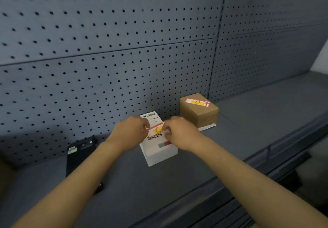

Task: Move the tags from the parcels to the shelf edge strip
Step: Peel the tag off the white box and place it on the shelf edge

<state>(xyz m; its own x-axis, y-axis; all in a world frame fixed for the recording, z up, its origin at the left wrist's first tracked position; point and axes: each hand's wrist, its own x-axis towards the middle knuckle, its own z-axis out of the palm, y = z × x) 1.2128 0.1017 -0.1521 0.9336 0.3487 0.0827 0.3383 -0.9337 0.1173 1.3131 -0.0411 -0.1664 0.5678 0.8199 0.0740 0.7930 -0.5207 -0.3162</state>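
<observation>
I see my left hand [132,130] and my right hand [179,131] both pinching a red and yellow tag [157,129], one at each end. The tag is on top of a white parcel [159,149] on the grey shelf [195,171]. A brown parcel [199,112] sits just behind to the right, with its own tag [197,102] on top. A black phone [79,156] lies to the left. The shelf edge strip [284,149] runs along the front.

Grey shelf [248,121] bears white parcel [159,154], brown parcel [198,114], black device [78,156].
</observation>
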